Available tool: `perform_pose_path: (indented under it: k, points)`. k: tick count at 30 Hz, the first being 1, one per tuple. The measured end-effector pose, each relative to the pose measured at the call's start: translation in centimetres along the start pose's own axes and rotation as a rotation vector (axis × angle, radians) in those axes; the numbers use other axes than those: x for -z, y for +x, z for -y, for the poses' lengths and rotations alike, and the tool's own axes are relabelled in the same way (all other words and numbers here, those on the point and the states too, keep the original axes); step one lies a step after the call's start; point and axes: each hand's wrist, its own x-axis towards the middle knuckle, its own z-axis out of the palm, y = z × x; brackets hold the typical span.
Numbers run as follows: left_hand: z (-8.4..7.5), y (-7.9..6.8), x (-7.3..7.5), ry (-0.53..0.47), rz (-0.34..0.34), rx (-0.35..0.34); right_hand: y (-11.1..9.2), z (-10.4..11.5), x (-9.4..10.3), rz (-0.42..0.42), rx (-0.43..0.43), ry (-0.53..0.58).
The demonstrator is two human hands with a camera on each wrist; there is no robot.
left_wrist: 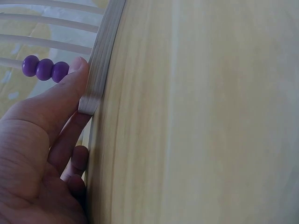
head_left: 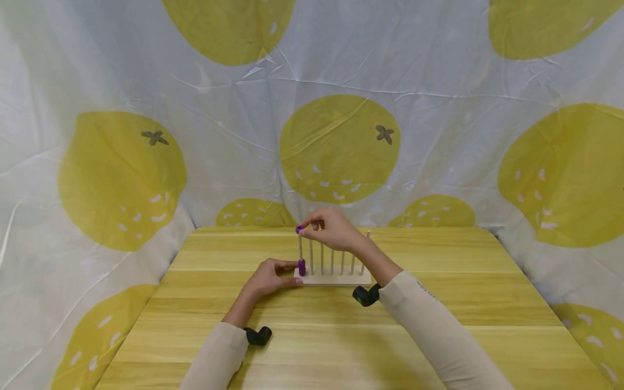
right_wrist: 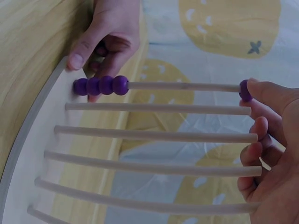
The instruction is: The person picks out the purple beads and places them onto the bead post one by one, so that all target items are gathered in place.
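A wooden rack of upright pegs on a flat base (head_left: 331, 279) stands on the table. Several purple beads (right_wrist: 106, 85) are stacked at the bottom of its leftmost peg (right_wrist: 187, 87). At that peg's tip, my right hand (head_left: 333, 230) pinches one more purple bead (right_wrist: 245, 90) between thumb and index finger. My left hand (head_left: 267, 277) grips the left end of the base, thumb along the front edge and fingers behind, beside the stacked beads. In the left wrist view the thumb hides part of the stack (left_wrist: 45, 69). The other pegs (right_wrist: 154, 136) carry no beads.
The wooden table (head_left: 312, 346) spreads around the rack. Behind and beside it hangs a pale cloth (head_left: 439, 81) printed with yellow fruit. Black wrist cameras (head_left: 258, 336) stick out at both sleeves.
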Motion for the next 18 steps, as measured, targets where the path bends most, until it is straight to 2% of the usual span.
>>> perform_pose_path:
  k: [18]
  points:
    - [-0.17, -0.03, -0.12, 0.018, -0.013, 0.022, -0.30, -0.46, 0.44, 0.010, -0.003, 0.017]
